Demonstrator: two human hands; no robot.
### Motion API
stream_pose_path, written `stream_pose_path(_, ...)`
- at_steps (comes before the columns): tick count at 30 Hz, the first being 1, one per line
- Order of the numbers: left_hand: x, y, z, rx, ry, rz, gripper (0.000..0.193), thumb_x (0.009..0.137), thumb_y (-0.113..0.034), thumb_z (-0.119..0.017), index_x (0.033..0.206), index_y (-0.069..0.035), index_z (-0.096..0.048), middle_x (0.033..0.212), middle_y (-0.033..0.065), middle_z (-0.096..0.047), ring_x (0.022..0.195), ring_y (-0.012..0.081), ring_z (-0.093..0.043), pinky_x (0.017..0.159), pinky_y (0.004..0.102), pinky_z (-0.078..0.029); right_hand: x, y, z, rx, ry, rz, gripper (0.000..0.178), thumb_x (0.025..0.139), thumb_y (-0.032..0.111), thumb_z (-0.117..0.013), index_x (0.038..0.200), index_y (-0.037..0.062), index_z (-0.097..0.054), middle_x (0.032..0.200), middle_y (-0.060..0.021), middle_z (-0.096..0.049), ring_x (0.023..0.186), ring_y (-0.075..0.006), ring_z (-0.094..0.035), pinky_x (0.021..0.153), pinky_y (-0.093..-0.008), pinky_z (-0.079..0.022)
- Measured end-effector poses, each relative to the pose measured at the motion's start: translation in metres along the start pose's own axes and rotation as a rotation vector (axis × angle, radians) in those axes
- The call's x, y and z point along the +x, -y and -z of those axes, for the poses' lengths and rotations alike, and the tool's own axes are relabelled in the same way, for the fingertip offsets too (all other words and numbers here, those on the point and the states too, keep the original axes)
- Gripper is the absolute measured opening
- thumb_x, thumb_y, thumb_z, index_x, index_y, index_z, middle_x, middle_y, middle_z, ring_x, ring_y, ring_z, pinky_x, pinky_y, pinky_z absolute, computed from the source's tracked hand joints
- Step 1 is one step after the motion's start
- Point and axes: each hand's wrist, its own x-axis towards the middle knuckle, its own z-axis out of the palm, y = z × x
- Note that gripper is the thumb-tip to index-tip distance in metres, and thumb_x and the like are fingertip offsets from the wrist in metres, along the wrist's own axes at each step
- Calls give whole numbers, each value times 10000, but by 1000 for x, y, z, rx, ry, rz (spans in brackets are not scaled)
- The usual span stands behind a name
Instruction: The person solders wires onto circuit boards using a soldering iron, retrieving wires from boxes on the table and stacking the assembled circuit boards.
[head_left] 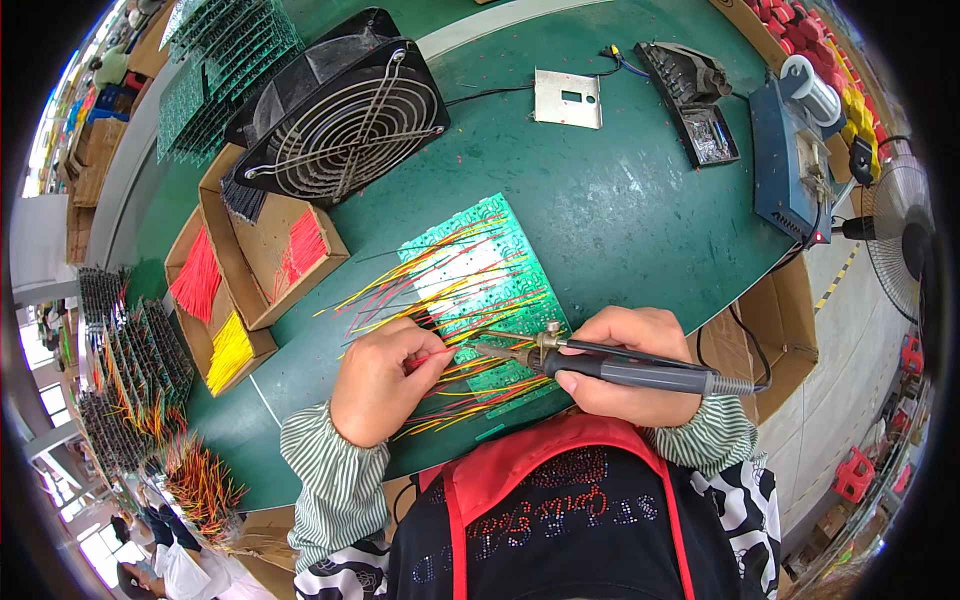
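Note:
A green circuit board panel [535, 270] lies on the table in front of me, with red and yellow wires [470, 262] fanning out from it to the left. My left hand [378, 382] is closed in a pinch on a red wire [432, 357] at the panel's left side. In my right hand [640, 368] is a grey soldering iron [640, 374] with a metal solder-feed guide [548, 338] on its front. Its tip points left over the panel, close to the held wire's end; whether they touch I cannot tell.
Cardboard trays [262, 312] at left hold red wires [198, 278] and yellow wires [230, 350]. Behind stands a black fan [350, 130]. A metal plate [567, 99], a black iron stand [690, 100] and a blue soldering station [785, 165] sit farther back. Wired boards [150, 360] are stacked far left.

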Motion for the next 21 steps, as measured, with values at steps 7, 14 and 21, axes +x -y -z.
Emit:
stream_pose_path(7, -8, -8, 1, 129, -221, -96, 83, 769, -84, -690, 796, -14, -655, 714, 97, -591, 606, 252, -589, 558, 340, -469, -5, 4, 12, -23, -29, 12, 172, 699, 87, -733, 793, 16, -607, 606, -43, -617, 506, -109, -598, 492, -234, -454)
stream_pose_path(14, 7, -22, -14, 186, -173, -208, 79, 766, -58, -699, 796, -3, -652, 720, 93, -595, 575, 195, -572, 526, 304, -442, -11, -1, 17, -39, -84, 0, 173, 703, 87, -733, 794, 19, -603, 610, -40, -615, 519, -95, -590, 490, -236, -445)
stream_pose_path(21, 11, -19, -19, 179, -132, -169, 90, 755, -62, -710, 787, -1, -651, 712, 87, -586, 574, 190, -569, 531, 299, -444, -12, -6, 14, -7, -65, -33, 167, 705, 90, -730, 796, 23, -607, 610, -42, -613, 523, -98, -586, 488, -244, -443)
